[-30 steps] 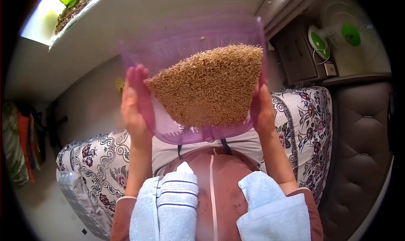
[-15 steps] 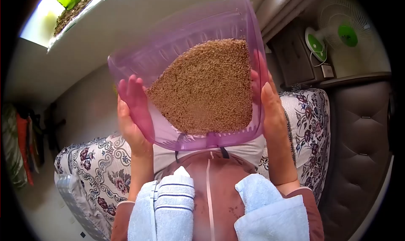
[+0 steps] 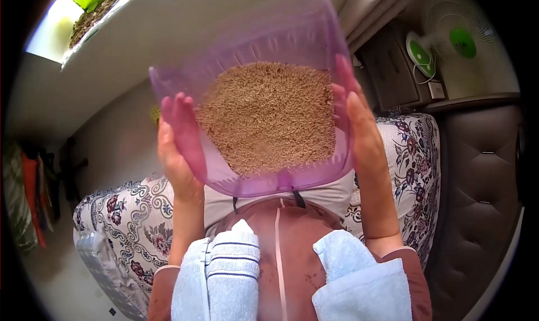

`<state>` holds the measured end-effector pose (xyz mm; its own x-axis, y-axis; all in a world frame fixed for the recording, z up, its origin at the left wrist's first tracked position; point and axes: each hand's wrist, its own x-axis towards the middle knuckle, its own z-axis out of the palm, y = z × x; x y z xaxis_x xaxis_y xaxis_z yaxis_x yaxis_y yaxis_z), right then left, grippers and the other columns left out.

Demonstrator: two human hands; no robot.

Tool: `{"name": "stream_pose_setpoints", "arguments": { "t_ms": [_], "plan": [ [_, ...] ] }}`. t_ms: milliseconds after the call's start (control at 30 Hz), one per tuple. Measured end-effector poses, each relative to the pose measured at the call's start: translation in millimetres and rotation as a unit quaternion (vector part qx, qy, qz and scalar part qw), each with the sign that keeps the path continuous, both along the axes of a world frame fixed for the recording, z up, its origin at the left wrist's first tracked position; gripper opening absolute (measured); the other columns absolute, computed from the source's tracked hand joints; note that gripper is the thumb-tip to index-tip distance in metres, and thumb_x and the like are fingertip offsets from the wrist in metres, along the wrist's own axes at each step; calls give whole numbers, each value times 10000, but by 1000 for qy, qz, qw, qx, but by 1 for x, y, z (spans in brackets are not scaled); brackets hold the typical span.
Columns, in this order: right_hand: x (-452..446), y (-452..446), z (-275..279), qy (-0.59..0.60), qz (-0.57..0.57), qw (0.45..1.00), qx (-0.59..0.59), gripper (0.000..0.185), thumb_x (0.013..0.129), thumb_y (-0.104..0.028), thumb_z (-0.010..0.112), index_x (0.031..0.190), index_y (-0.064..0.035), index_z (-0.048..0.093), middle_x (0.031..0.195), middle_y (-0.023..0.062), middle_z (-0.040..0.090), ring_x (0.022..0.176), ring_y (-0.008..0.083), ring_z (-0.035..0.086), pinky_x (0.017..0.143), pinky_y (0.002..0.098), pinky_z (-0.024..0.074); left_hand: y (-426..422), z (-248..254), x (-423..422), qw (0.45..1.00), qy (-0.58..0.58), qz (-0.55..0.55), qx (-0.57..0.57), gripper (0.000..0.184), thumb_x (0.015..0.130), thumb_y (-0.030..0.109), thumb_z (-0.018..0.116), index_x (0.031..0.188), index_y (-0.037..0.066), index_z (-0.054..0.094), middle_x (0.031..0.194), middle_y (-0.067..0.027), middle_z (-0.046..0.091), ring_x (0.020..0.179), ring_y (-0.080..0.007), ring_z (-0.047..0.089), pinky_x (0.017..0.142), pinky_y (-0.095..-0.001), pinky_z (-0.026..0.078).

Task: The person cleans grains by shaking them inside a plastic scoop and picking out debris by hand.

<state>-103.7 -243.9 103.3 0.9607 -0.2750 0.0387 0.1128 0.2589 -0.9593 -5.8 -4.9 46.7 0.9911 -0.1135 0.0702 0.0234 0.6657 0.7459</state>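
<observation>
A translucent purple tray [image 3: 252, 187] hangs in front of my body, tilted, with its upper right corner highest. Brown grain [image 3: 269, 116] is heaped across its middle and right part. My left hand [image 3: 181, 144] grips the left side, its fingers seen pink through the plastic and its thumb on the near side. My right hand [image 3: 362, 130] holds the right side, thumb along the outer wall and fingers partly behind it.
A flowered bedspread [image 3: 135, 208] lies beneath, beside a brown padded headboard [image 3: 483, 192]. A green and white fan [image 3: 421, 54] stands on a dark nightstand [image 3: 387, 68]. Blue towels [image 3: 233, 265] lie over my chest. A window sill [image 3: 101, 23] is at upper left.
Compared with a second ago, the tray is tilted more, with its right corner raised. The grain has shifted and its top edge is more rounded. Both hands keep their hold.
</observation>
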Motion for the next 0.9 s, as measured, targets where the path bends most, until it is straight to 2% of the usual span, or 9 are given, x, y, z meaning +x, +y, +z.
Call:
{"name": "stream_pose_setpoints", "arguments": {
  "t_ms": [67, 133, 200, 267, 467, 500, 633, 733, 900],
  "plan": [
    [-1, 2, -16, -31, -8, 999, 27, 510, 1032, -262, 306, 1472, -10, 250, 1481, 108, 340, 1339, 178, 357, 1116, 297, 251, 2, 10, -1, 999, -31, -1, 5, 474, 1020, 219, 290, 1417, -39, 289, 1435, -186, 390, 1346, -280, 353, 1161, -398, 203],
    [-4, -5, -97, -5, -39, 996, 74, 505, 1032, -260, 295, 1477, -25, 244, 1471, 114, 352, 1333, 181, 366, 1113, 309, 261, 3, -5, 1, 998, -15, -14, 59, 486, 1018, 209, 308, 1426, -54, 274, 1430, -185, 394, 1344, -263, 356, 1153, -378, 212],
    [-21, 4, -108, 69, -19, 989, 129, 608, 1011, -402, 331, 1500, -70, 186, 1466, 134, 345, 1280, 249, 422, 1065, 363, 334, 5, -24, -2, 988, -2, -40, 147, 509, 1013, 198, 359, 1431, -77, 267, 1403, -169, 429, 1324, -230, 379, 1128, -337, 247],
    [-25, 7, -118, 107, -35, 985, 129, 559, 1025, -359, 309, 1480, -42, 243, 1452, 106, 379, 1281, 211, 426, 1068, 325, 327, 9, -38, -5, 984, 41, -61, 164, 507, 1012, 200, 352, 1429, -77, 272, 1392, -161, 438, 1297, -222, 406, 1114, -341, 272],
    [-4, -8, -71, 135, -17, 989, 52, 528, 1031, -346, 315, 1466, -48, 291, 1415, 79, 427, 1268, 183, 433, 1058, 293, 338, 8, -51, 1, 984, 113, -47, 133, 459, 1019, 208, 321, 1411, -31, 321, 1392, -152, 437, 1273, -238, 425, 1110, -342, 281],
    [-2, -11, -59, 118, -28, 992, -18, 538, 1028, -339, 325, 1475, -46, 263, 1429, 81, 410, 1266, 186, 437, 1064, 298, 335, 8, -45, 4, 993, 66, -49, 80, 454, 1019, 217, 315, 1409, -14, 334, 1394, -158, 438, 1291, -250, 409, 1127, -366, 258],
    [-4, 2, -12, -57, 2, 997, 47, 519, 1023, -240, 350, 1467, 8, 248, 1484, 83, 336, 1338, 176, 350, 1128, 297, 221, 4, 0, 0, 995, -96, -24, -16, 467, 1025, 217, 294, 1424, -25, 295, 1426, -181, 399, 1325, -257, 374, 1145, -372, 238],
    [-9, -13, -127, 10, -50, 996, 71, 570, 1021, -341, 323, 1494, -51, 192, 1484, 94, 329, 1307, 224, 401, 1087, 355, 319, -2, -19, 3, 989, -20, -21, 146, 478, 1012, 187, 350, 1422, -54, 299, 1396, -168, 429, 1314, -240, 382, 1134, -350, 238],
    [-29, -4, -115, 135, -54, 978, 148, 521, 1027, -289, 335, 1454, 4, 282, 1450, 92, 386, 1310, 186, 389, 1101, 306, 282, 4, -53, -5, 978, 89, -75, 170, 474, 1011, 191, 360, 1403, -75, 334, 1378, -159, 443, 1251, -223, 447, 1080, -338, 322]
  ]
}}
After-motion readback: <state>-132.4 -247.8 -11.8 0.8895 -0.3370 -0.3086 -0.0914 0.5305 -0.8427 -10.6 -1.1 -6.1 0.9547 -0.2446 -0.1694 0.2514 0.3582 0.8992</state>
